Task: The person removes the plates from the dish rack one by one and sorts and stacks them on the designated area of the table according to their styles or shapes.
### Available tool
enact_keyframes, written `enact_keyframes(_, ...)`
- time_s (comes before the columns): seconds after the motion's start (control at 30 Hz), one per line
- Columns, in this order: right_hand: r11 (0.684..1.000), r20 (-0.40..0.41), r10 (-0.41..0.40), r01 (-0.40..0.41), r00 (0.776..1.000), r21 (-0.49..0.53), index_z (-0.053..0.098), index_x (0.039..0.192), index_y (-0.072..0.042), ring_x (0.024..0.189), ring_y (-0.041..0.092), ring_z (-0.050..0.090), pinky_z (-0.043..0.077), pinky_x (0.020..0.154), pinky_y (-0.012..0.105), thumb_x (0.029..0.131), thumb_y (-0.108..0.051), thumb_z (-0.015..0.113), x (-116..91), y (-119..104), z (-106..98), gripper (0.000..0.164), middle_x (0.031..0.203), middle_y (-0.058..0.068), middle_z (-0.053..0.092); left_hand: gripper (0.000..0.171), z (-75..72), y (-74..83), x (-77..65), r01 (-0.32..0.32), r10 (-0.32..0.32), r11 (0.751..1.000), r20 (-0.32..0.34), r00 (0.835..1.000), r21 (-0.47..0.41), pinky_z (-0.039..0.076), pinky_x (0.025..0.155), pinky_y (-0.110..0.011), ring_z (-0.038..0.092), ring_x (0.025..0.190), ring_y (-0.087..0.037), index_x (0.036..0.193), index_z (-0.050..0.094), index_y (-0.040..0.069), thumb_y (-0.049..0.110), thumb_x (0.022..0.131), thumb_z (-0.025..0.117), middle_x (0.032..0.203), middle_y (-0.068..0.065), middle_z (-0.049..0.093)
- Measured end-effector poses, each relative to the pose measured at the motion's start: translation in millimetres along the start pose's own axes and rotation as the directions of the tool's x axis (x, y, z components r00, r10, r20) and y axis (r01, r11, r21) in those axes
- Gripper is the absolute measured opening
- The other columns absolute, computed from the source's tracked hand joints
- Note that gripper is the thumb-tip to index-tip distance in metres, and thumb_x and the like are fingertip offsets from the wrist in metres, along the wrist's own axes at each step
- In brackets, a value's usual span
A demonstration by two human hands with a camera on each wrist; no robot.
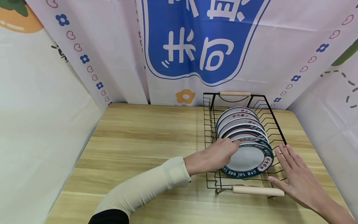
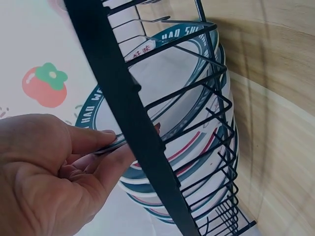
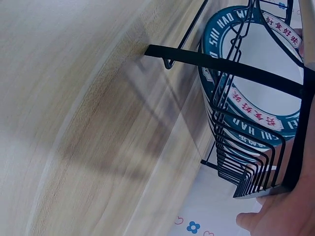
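A black wire dish rack (image 1: 279, 128) with pale wooden handles holds a row of several round plates. The front plate (image 1: 247, 158) has a dark green lettered rim and leans in the slots, its white face showing. My left hand (image 1: 219, 157) pinches the upper left of this plate's rim; in the left wrist view the thumb and fingers of the left hand (image 2: 64, 172) meet at the edge. My right hand (image 1: 300, 179) lies with straight fingers at the rack's right side rail, near the front corner. The right wrist view shows only part of the right hand (image 3: 285, 211), beside the rack.
The rack stands at the right of a wooden table (image 1: 145, 140). A front handle (image 1: 257, 190) faces me, and a back handle (image 1: 235, 93) is close to the printed cloth (image 1: 120, 46) behind. Behind the front plate, other plates (image 1: 237, 116) with red lettering stand closely spaced.
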State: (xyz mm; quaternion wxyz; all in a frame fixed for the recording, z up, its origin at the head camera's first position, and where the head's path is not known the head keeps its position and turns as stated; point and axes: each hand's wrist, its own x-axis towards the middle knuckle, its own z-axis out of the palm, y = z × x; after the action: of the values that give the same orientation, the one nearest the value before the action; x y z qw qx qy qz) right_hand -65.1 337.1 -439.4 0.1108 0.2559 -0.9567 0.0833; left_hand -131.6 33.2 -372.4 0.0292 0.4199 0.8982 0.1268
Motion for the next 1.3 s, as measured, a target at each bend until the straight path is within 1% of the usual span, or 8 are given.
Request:
enact_keyframes(0.23, 0.999, 0.009, 0.043, -0.043, 0.999, 0.021, 0.025, 0.153, -0.001, 0.151, 0.027, -0.002, -0.008, 0.119, 0.027, 0.082, -0.049, 0.071, -0.3, -0.5, -1.0, 0.097, 0.164, 0.012, 0.005, 0.029, -14.6, -3.3, -13.4, 0.08, -0.083, 0.99, -0.02, 0.996, -0.117, 0.036, 0.036, -0.011, 0.047, 0.039, -0.005, 0.121, 0.055, 0.003, -0.007, 0.095, 0.046, 0.06, 0.002, 0.053)
enact_keyframes(0.43, 0.998, 0.011, 0.053, -0.053, 0.999, 0.02, 0.024, 0.153, -0.002, 0.151, 0.027, -0.003, -0.007, 0.119, 0.027, 0.082, -0.049, 0.071, 0.6, -1.3, -1.3, 0.097, 0.164, 0.012, 0.004, 0.012, -32.6, -13.6, -27.4, 0.072, -0.102, 0.97, -0.122, 0.987, -0.232, 0.039, 0.039, -0.009, 0.047, 0.039, -0.003, 0.112, 0.053, 0.003, 0.005, 0.1, 0.05, 0.058, 0.004, 0.051)
enact_keyframes(0.63, 0.998, 0.012, 0.059, -0.059, 0.998, 0.017, 0.025, 0.153, -0.001, 0.151, 0.027, -0.003, -0.008, 0.119, 0.027, 0.082, -0.049, 0.071, 1.0, -1.4, -1.5, 0.097, 0.164, 0.011, 0.003, 0.021, -54.7, -26.1, -43.0, 0.077, -0.162, 0.931, -0.217, 0.963, -0.357, 0.04, 0.039, -0.014, 0.045, 0.041, -0.006, 0.121, 0.053, 0.001, 0.007, 0.101, 0.05, 0.062, 0.0, 0.056)
enact_keyframes(0.73, 0.998, 0.014, 0.062, -0.062, 0.998, 0.011, 0.025, 0.153, -0.001, 0.151, 0.026, -0.003, -0.008, 0.119, 0.027, 0.082, -0.049, 0.07, 1.4, -1.2, -1.7, 0.097, 0.164, 0.01, 0.003, 0.025, -65.6, -34.3, -49.8, 0.083, -0.208, 0.902, -0.257, 0.944, -0.423, 0.044, 0.04, -0.016, 0.051, 0.046, -0.007, 0.124, 0.054, -0.001, 0.004, 0.1, 0.049, 0.083, -0.011, 0.068)
enact_keyframes(0.87, 0.998, 0.014, 0.058, -0.058, 0.998, 0.005, 0.024, 0.152, 0.001, 0.151, 0.026, -0.003, -0.008, 0.119, 0.027, 0.083, -0.05, 0.069, 1.2, -0.6, -1.7, 0.097, 0.164, 0.01, 0.003, 0.03, -77.2, -47.5, -58.4, 0.081, -0.264, 0.862, -0.307, 0.915, -0.501, 0.049, 0.046, -0.016, 0.061, 0.056, -0.011, 0.128, 0.053, -0.005, 0.0, 0.099, 0.049, 0.109, -0.023, 0.068)
enact_keyframes(0.97, 0.999, 0.008, 0.046, -0.046, 0.999, 0.001, 0.026, 0.151, 0.003, 0.151, 0.026, -0.003, -0.007, 0.119, 0.028, 0.084, -0.05, 0.069, 1.2, -0.4, -1.7, 0.096, 0.164, 0.011, 0.003, 0.029, -84.1, -60.0, -65.5, 0.077, -0.299, 0.846, -0.349, 0.888, -0.528, 0.053, 0.053, -0.016, 0.068, 0.067, -0.017, 0.126, 0.054, -0.007, -0.002, 0.098, 0.05, 0.111, -0.025, 0.067)
enact_keyframes(1.07, 0.999, 0.002, 0.042, -0.042, 0.999, -0.002, 0.027, 0.15, 0.005, 0.151, 0.026, -0.002, -0.006, 0.12, 0.029, 0.084, -0.049, 0.068, 1.2, -1.2, -1.8, 0.095, 0.164, 0.011, 0.004, 0.028, -89.6, -74.7, -72.4, 0.09, -0.332, 0.852, -0.4, 0.855, -0.516, 0.055, 0.061, -0.016, 0.072, 0.083, -0.024, 0.123, 0.056, -0.008, -0.004, 0.096, 0.053, 0.112, -0.026, 0.067)
enact_keyframes(1.3, 0.999, 0.008, 0.051, -0.051, 0.999, 0.01, 0.025, 0.151, 0.003, 0.151, 0.026, -0.003, -0.008, 0.12, 0.03, 0.084, -0.049, 0.069, -1.0, -4.3, -1.4, 0.095, 0.163, 0.011, 0.004, 0.024, -92.5, -113.6, -91.6, 0.223, -0.462, 0.835, -0.42, 0.781, -0.503, 0.057, 0.068, -0.021, 0.072, 0.091, -0.028, 0.117, 0.06, -0.008, -0.003, 0.094, 0.059, 0.105, -0.024, 0.07)
